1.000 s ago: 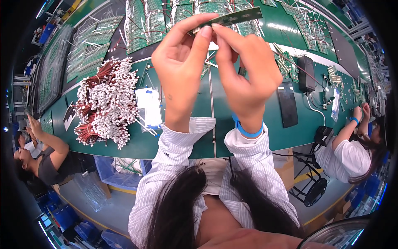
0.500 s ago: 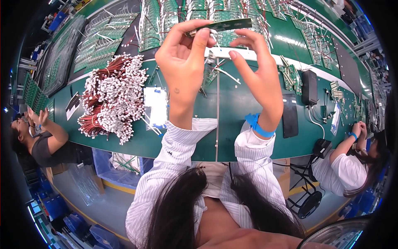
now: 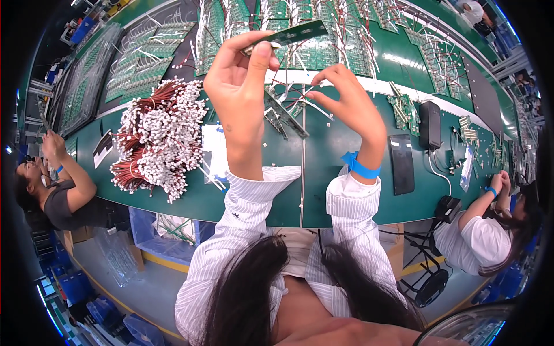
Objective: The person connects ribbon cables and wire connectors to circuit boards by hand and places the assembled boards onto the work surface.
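My left hand (image 3: 238, 95) is raised above the bench. Thumb and fingers pinch one end of a narrow dark green circuit board (image 3: 301, 33), whose free end points right and slightly up. My right hand (image 3: 353, 101), wearing a blue wrist strap (image 3: 365, 168), hovers to the right, lower than the board. Its thumb and forefinger are apart, with nothing seen between them. Near its fingertips are white and dark red wires (image 3: 314, 106). Between my hands, narrow circuit boards (image 3: 288, 118) lie on the green bench, partly behind my left hand.
A heap of white-tipped red-brown wire bundles (image 3: 158, 135) lies left. Wired boards (image 3: 340, 43) cover the far side. To the right are loose boards (image 3: 405, 108), a dark slab (image 3: 402, 164) and a black power adapter (image 3: 430, 124). Co-workers sit at left (image 3: 63, 196) and right (image 3: 485, 230).
My left hand has moved left with the circuit board. My right hand has dropped away from the board's free end, with its fingers curled more. The left co-worker's hands have risen.
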`<act>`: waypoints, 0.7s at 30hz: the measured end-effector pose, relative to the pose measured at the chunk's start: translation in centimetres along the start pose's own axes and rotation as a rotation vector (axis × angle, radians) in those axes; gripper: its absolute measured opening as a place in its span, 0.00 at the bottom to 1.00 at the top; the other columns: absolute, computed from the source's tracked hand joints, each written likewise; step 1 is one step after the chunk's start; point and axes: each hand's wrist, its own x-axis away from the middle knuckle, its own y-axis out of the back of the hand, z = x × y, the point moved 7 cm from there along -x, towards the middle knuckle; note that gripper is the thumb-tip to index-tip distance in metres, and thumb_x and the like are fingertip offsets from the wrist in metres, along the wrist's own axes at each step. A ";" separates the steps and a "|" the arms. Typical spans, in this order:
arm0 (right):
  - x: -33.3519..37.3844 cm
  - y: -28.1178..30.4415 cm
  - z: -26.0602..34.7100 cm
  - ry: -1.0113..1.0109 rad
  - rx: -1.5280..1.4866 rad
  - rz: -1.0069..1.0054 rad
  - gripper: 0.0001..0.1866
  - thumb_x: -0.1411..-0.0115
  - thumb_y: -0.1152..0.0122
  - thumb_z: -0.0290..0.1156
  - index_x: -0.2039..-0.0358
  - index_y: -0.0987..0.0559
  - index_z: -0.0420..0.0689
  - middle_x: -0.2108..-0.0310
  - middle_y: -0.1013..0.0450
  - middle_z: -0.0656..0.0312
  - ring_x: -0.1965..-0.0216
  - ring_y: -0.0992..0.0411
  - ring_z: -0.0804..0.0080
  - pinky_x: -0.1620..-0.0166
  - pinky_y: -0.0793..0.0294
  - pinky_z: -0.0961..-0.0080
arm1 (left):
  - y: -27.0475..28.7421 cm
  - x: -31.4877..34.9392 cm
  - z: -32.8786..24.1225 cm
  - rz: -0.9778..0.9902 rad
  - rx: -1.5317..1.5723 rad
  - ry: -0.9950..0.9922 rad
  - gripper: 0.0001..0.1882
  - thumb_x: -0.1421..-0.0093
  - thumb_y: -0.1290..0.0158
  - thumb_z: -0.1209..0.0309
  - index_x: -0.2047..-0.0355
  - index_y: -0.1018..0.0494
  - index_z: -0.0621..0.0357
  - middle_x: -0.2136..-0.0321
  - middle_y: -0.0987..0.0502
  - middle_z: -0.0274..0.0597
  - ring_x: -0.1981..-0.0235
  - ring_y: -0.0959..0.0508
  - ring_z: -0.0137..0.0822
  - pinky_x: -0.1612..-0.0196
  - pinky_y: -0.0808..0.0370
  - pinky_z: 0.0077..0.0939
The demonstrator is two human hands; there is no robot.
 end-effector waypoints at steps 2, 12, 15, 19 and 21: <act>0.0 -0.6 -0.9 -0.114 -0.003 0.071 0.09 0.49 0.43 0.32 0.72 0.27 0.39 0.78 0.34 0.60 0.72 0.32 0.66 0.66 0.35 0.75 | -0.1 0.0 0.0 0.007 0.031 0.004 0.08 0.46 0.50 0.78 0.65 0.30 0.67 0.79 0.29 0.36 0.76 0.30 0.23 0.71 0.35 0.14; -0.9 -3.9 -2.7 -0.326 -0.590 0.185 0.19 0.42 0.52 0.43 0.66 0.26 0.37 0.74 0.28 0.58 0.73 0.29 0.70 0.70 0.33 0.74 | -1.0 0.4 -0.3 0.094 0.094 0.044 0.08 0.46 0.50 0.77 0.65 0.30 0.68 0.78 0.29 0.37 0.76 0.30 0.23 0.70 0.34 0.14; -1.7 -5.1 -1.5 -0.159 -0.958 0.222 0.20 0.41 0.53 0.41 0.59 0.30 0.35 0.68 0.28 0.59 0.66 0.28 0.70 0.61 0.31 0.77 | -2.2 0.9 0.6 0.243 0.137 0.180 0.09 0.45 0.51 0.77 0.64 0.30 0.68 0.77 0.28 0.38 0.75 0.29 0.23 0.70 0.31 0.14; -1.2 -5.9 -1.3 -0.223 -1.536 0.253 0.19 0.43 0.50 0.35 0.56 0.33 0.35 0.64 0.30 0.57 0.64 0.29 0.67 0.59 0.30 0.75 | -3.2 1.5 1.4 0.343 0.240 0.311 0.09 0.45 0.52 0.78 0.63 0.31 0.69 0.76 0.28 0.38 0.74 0.28 0.24 0.69 0.31 0.15; -1.4 -5.6 -1.6 -0.185 -1.626 0.152 0.18 0.43 0.50 0.34 0.56 0.33 0.35 0.65 0.29 0.57 0.65 0.28 0.68 0.60 0.30 0.76 | -3.6 1.5 1.4 0.341 0.222 0.294 0.09 0.45 0.52 0.78 0.63 0.31 0.69 0.76 0.28 0.39 0.74 0.28 0.24 0.69 0.31 0.16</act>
